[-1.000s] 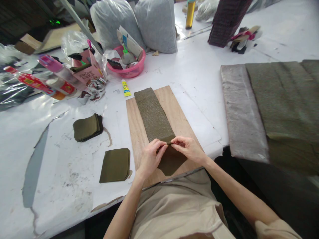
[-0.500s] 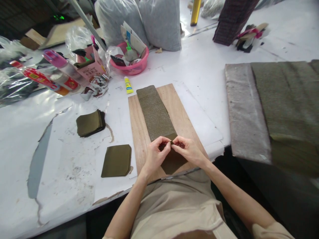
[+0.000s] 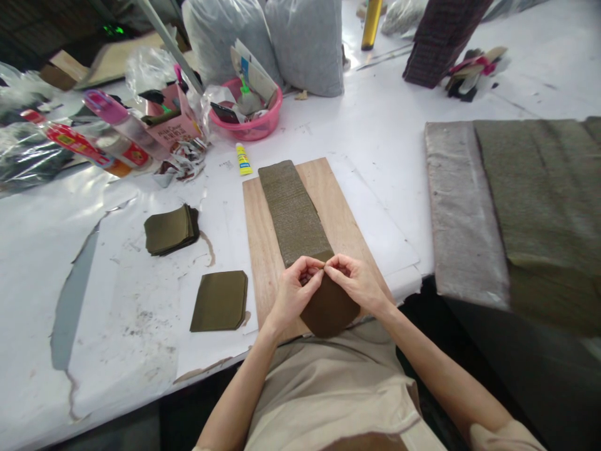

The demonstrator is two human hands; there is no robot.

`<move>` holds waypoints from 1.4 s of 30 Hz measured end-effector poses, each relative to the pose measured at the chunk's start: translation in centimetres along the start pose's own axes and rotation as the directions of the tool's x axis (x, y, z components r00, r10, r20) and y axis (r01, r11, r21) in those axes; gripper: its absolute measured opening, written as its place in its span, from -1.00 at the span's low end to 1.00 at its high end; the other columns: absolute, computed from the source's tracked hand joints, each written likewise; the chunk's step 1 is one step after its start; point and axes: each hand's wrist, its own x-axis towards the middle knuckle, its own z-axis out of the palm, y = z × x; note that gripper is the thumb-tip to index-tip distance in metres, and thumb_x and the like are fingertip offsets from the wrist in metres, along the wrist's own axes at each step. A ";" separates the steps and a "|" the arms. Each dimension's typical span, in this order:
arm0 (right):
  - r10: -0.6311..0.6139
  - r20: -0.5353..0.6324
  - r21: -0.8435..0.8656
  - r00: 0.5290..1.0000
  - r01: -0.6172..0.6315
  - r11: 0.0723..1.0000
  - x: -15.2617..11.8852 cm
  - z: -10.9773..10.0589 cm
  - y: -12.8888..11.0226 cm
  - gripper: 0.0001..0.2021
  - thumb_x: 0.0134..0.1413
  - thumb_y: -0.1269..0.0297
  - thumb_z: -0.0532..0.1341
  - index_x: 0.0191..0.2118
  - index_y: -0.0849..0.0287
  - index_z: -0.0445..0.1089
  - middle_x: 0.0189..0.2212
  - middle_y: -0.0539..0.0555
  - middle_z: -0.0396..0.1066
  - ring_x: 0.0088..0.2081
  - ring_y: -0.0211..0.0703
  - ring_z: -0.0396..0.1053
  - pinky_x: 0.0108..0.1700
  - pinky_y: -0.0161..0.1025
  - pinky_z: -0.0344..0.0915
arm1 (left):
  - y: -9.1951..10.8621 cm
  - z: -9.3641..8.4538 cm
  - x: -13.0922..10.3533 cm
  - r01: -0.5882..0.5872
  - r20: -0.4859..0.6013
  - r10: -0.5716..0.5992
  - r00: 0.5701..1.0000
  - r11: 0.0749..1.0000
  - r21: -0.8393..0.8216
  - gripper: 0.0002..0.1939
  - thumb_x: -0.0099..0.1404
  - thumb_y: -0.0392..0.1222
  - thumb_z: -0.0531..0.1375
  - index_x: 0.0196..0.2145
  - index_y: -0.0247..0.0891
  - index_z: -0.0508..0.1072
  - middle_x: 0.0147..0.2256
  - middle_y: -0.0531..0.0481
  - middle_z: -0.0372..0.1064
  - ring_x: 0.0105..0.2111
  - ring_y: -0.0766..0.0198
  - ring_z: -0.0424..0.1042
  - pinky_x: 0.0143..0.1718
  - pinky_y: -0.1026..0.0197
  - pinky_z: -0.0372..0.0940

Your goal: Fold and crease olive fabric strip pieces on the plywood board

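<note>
Both hands meet over the near end of a wooden board (image 3: 263,250). My left hand (image 3: 299,285) is closed in a pinch on the upper edge of an olive-brown fabric piece (image 3: 330,310). My right hand (image 3: 354,283) pinches that same edge, its fingertips touching those of the left. The piece hangs toward my lap, and its pinched edge is partly hidden by the fingers. Just beyond the hands, a long textured olive strip (image 3: 295,210) lies on the board. Left of the board are a flat stack of olive pieces (image 3: 219,301) and a looser stack (image 3: 169,230).
A yellow glue tube (image 3: 243,159) lies beyond the board. Behind it stand a pink basket (image 3: 256,128) of small items and grey bags (image 3: 305,50). Bottles (image 3: 124,125) crowd the far left. At right, olive cloth (image 3: 539,188) covers a grey slab (image 3: 464,213).
The fabric piece's lower part has swung toward my lap and now shows broader and rounder. Both hands keep their pinch in nearly the same place.
</note>
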 end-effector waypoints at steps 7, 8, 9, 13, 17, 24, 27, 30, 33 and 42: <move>0.000 -0.052 -0.083 0.999 -0.004 0.997 -0.2 -0.2 -0.4 -0.78 0.17 0.12 0.17 -0.33 0.18 0.39 -0.46 -0.04 0.34 -0.41 -0.28 0.28 -0.37 -0.34 0.20 | -0.7 -1.1 -0.8 0.077 0.045 -0.081 0.996 0.994 0.080 -0.76 0.32 -0.07 0.19 -0.39 -0.30 0.44 -0.50 0.07 0.33 -0.50 0.40 0.26 -0.50 0.37 0.12; 0.002 -0.046 -0.082 0.999 -0.006 0.997 -0.2 -0.2 -0.5 -0.77 0.17 0.12 0.16 -0.31 0.18 0.40 -0.45 -0.04 0.36 -0.40 -0.28 0.29 -0.37 -0.34 0.20 | -0.7 -1.1 -0.9 0.083 0.044 -0.086 0.995 0.993 0.079 -0.75 0.32 -0.06 0.19 -0.40 -0.30 0.44 -0.50 0.07 0.32 -0.50 0.40 0.25 -0.50 0.37 0.11; 0.004 -0.036 -0.080 0.999 -0.007 0.997 -0.2 -0.2 -0.5 -0.77 0.17 0.12 0.16 -0.30 0.18 0.40 -0.43 -0.03 0.38 -0.39 -0.27 0.30 -0.36 -0.34 0.21 | -0.7 -1.2 -0.9 0.084 0.041 -0.087 0.995 0.994 0.073 -0.75 0.32 -0.05 0.19 -0.39 -0.30 0.44 -0.50 0.07 0.32 -0.50 0.40 0.24 -0.50 0.37 0.11; 0.001 -0.008 -0.101 1.000 -0.002 0.995 -0.2 0.0 -0.6 -0.81 0.14 0.16 0.18 -0.33 0.18 0.41 -0.42 -0.03 0.40 -0.38 -0.27 0.32 -0.35 -0.34 0.21 | -0.5 -1.0 -1.0 0.060 0.043 -0.063 0.997 0.996 0.070 -0.74 0.32 -0.04 0.19 -0.38 -0.30 0.44 -0.51 0.08 0.30 -0.50 0.41 0.22 -0.50 0.37 0.10; -0.001 -0.033 -0.156 0.999 -0.004 0.988 -0.1 0.0 -0.8 -0.82 0.14 0.21 0.14 -0.37 0.19 0.40 -0.47 -0.05 0.36 -0.41 -0.29 0.28 -0.38 -0.35 0.17 | -0.5 -1.0 -1.2 0.046 0.056 -0.050 0.997 0.996 0.071 -0.76 0.33 -0.06 0.18 -0.37 -0.30 0.44 -0.51 0.09 0.30 -0.50 0.41 0.22 -0.50 0.38 0.09; -0.003 0.007 -0.262 1.000 0.005 0.965 0.1 -0.2 -1.0 -0.83 0.12 0.28 0.09 -0.35 0.18 0.40 -0.52 -0.07 0.34 -0.48 -0.31 0.25 -0.44 -0.36 0.14 | -0.7 -1.6 -1.5 0.067 0.073 -0.072 0.995 0.996 0.065 -0.74 0.33 -0.04 0.18 -0.37 -0.31 0.43 -0.51 0.09 0.31 -0.50 0.41 0.22 -0.51 0.39 0.08; 0.001 0.047 -0.314 0.999 0.014 0.949 0.2 -0.3 -1.0 -0.83 0.14 0.30 0.08 -0.35 0.17 0.40 -0.53 -0.07 0.34 -0.47 -0.30 0.27 -0.43 -0.35 0.16 | -0.6 -1.7 -1.6 0.064 0.065 -0.068 0.996 0.996 0.067 -0.74 0.32 -0.04 0.18 -0.37 -0.31 0.43 -0.51 0.09 0.30 -0.50 0.41 0.22 -0.51 0.39 0.08; 0.002 0.087 -0.314 0.996 0.025 0.949 0.1 -0.5 -0.6 -0.83 0.19 0.25 0.08 -0.28 0.16 0.39 -0.42 -0.01 0.43 -0.38 -0.24 0.38 -0.35 -0.32 0.26 | -0.7 -2.2 -2.0 0.074 0.044 -0.075 0.996 0.997 0.034 -0.73 0.31 -0.03 0.19 -0.38 -0.31 0.43 -0.51 0.09 0.31 -0.50 0.41 0.23 -0.50 0.38 0.10; 0.018 0.089 -0.233 0.996 0.003 0.972 0.2 -0.8 0.4 -0.74 0.22 0.16 0.11 -0.03 0.12 0.32 -0.24 0.05 0.50 -0.26 -0.17 0.47 -0.23 -0.25 0.37 | -0.8 -4.0 -2.7 0.094 -0.045 -0.095 0.994 0.995 -0.018 -0.72 0.30 -0.01 0.21 -0.38 -0.31 0.43 -0.50 0.09 0.31 -0.50 0.41 0.24 -0.49 0.38 0.11; -0.347 0.108 -0.768 0.932 0.300 0.565 0.8 0.1 4.0 -0.77 0.30 0.22 0.02 -0.11 0.08 0.40 -0.18 0.04 0.49 -0.22 -0.10 0.47 -0.21 -0.18 0.34 | -3.9 -15.5 -7.5 0.196 -0.594 0.008 0.804 0.940 0.279 -0.77 0.34 -0.02 0.14 -0.28 -0.23 0.43 -0.39 0.05 0.41 -0.40 0.31 0.38 -0.36 0.31 0.24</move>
